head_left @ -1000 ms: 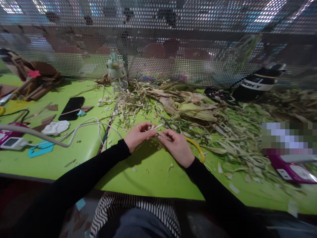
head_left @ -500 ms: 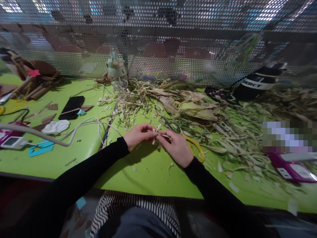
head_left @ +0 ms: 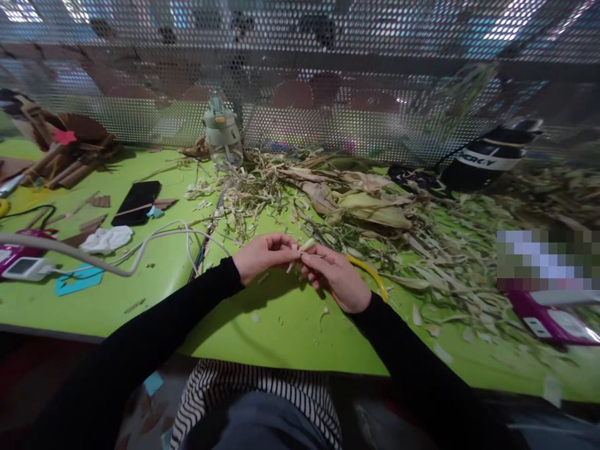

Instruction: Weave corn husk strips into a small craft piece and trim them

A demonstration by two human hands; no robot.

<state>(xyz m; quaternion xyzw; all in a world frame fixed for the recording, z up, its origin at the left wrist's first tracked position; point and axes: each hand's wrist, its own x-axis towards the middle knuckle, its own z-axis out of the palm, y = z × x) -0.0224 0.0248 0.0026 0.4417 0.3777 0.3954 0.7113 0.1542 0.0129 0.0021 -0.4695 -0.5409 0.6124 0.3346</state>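
Observation:
My left hand (head_left: 265, 256) and my right hand (head_left: 338, 275) meet above the green table (head_left: 281, 337), fingertips pinched together. Between them is a small piece of pale corn husk strip (head_left: 307, 244), its ends poking out above and below the fingers. The fingers hide most of it. Just beyond my hands lie a heap of shredded husk (head_left: 255, 194) and larger dried corn husks (head_left: 370, 209). A yellow handle (head_left: 372, 275), perhaps of scissors, shows behind my right hand.
A green-lidded bottle (head_left: 222, 134) stands by the perforated metal screen (head_left: 290, 112). A phone (head_left: 135, 203), white cable (head_left: 140, 250) and crumpled tissue (head_left: 107, 239) lie left. At right are a black bottle (head_left: 487, 156), a purple power strip (head_left: 539, 315) and scattered husk strips (head_left: 435, 269).
My right hand has turned and shifted slightly right, its lower fingers now showing beneath. The husk strip leans further right. My left hand has barely moved.

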